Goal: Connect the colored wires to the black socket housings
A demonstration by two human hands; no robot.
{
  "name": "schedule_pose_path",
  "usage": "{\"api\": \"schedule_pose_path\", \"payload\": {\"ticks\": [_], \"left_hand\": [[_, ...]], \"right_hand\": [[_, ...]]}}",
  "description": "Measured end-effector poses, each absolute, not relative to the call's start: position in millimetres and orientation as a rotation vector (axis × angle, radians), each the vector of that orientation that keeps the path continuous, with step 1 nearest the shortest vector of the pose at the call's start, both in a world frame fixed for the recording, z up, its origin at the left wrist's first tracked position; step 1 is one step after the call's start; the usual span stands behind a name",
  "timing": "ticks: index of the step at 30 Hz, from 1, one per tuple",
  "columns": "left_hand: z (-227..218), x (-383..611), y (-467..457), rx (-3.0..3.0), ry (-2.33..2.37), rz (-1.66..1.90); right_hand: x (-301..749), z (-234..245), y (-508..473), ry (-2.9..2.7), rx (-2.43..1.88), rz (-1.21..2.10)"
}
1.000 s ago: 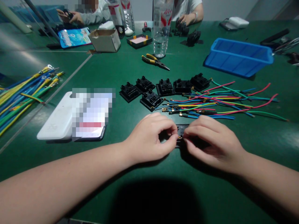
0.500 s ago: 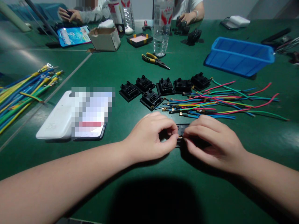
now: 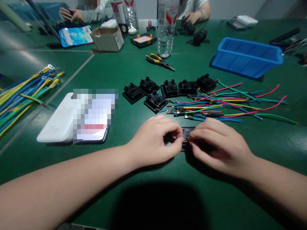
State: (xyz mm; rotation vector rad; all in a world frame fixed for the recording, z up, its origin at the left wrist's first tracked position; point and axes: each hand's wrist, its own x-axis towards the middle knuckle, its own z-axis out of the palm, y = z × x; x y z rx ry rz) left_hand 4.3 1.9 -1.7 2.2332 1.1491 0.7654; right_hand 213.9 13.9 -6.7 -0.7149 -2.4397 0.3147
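Note:
Close together in the middle of the head view, both my hands work over a black plastic socket (image 3: 188,129) on the green table. My left hand (image 3: 159,140) has thumb and forefinger curled into a pinch at the socket's left side. From the right, my right hand (image 3: 219,145) closes its bent fingers and thumb over the other side. A tiny brass-coloured piece (image 3: 185,140) shows between the fingertips. Most of the socket is hidden under the fingers. Just beyond lie several similar black sockets (image 3: 155,100) and a bunch of coloured wires (image 3: 216,107) with brass terminals.
Pliers (image 3: 160,62) and a water bottle (image 3: 165,38) are farther back, with a blue bin (image 3: 247,59) to the right. A white power bank (image 3: 57,119), a phone (image 3: 96,118) and bundled wires (image 3: 31,92) occupy the left. Other people's hands (image 3: 72,15) are across the table.
My hands keep the same grip and place on the socket. The view has shifted only very slightly.

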Motion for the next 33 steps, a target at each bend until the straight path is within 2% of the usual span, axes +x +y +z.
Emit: {"api": "schedule_pose_path", "payload": {"ticks": [33], "left_hand": [[0.5,9.2,-0.1,2.084,1.221,0.731]], "right_hand": [[213.1,-8.1,14.3,-2.428,-0.708,0.332]]}}
